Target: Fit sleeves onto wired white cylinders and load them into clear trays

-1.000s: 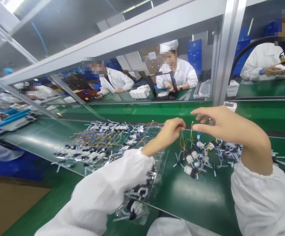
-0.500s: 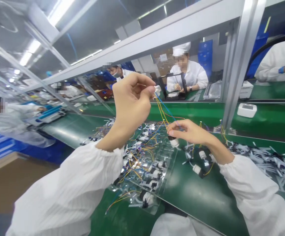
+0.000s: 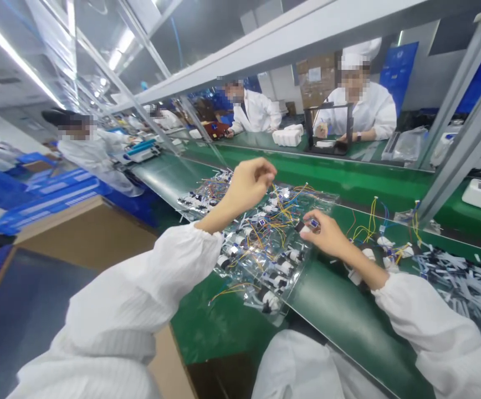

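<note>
My left hand [image 3: 250, 182] is raised over the far part of the pile, its fingers curled together in a pinch; what they hold, if anything, is too small to tell. Lower and to the right, my right hand [image 3: 326, 235] grips a small black and white part [image 3: 303, 228] between thumb and fingers, at the pile's right edge. Beneath both hands, many similar wired parts [image 3: 284, 267] with yellow and blue wires lie on clear plastic sheets [image 3: 296, 285].
More wired parts [image 3: 390, 249] lie right of my right hand, beside a heap of white and black strips [image 3: 465, 282]. A metal frame post [image 3: 460, 116] rises at the right. Co-workers sit across the green bench [image 3: 257, 149]. A cardboard box [image 3: 70, 233] stands at the left.
My left hand has come down and away from the wires that stretched up to it. My right hand still holds a black and white part. The view has turned left.
</note>
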A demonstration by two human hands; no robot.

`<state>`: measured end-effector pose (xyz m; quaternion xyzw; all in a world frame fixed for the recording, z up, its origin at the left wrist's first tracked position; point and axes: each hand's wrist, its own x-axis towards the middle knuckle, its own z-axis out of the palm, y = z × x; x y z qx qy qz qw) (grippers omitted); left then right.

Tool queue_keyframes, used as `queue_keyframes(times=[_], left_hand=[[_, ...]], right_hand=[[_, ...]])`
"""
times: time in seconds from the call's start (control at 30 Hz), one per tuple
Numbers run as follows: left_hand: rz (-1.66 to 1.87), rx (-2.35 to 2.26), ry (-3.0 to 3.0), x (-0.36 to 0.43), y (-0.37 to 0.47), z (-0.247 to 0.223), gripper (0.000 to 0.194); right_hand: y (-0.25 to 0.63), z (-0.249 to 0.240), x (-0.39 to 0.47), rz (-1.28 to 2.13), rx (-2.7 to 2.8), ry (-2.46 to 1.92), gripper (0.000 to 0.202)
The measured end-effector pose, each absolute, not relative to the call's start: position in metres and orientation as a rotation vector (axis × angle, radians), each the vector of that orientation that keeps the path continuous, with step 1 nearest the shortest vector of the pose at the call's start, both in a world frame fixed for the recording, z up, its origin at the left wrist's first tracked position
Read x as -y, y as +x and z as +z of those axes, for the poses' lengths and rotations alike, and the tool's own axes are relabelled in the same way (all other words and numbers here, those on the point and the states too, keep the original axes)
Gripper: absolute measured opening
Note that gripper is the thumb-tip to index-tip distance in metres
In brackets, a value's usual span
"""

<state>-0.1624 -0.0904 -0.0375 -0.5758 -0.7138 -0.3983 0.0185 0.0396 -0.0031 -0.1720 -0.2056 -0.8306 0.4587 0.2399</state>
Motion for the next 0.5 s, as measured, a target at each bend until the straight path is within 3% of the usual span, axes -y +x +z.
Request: queue_keyframes(times=[0.27,0.5], left_hand=[[-1.034,2.298,-1.918,0.098,-0.183,-0.089,0.015],[-0.919,2.186,-2.01,0.094,-0.174,-0.104,0.023]], right_hand=[[0.032,-0.189,0.019,0.922,2.561,-0.637,0.024],[0.023,-0.194,0.038,0.683,2.704,-0.705,0.02]])
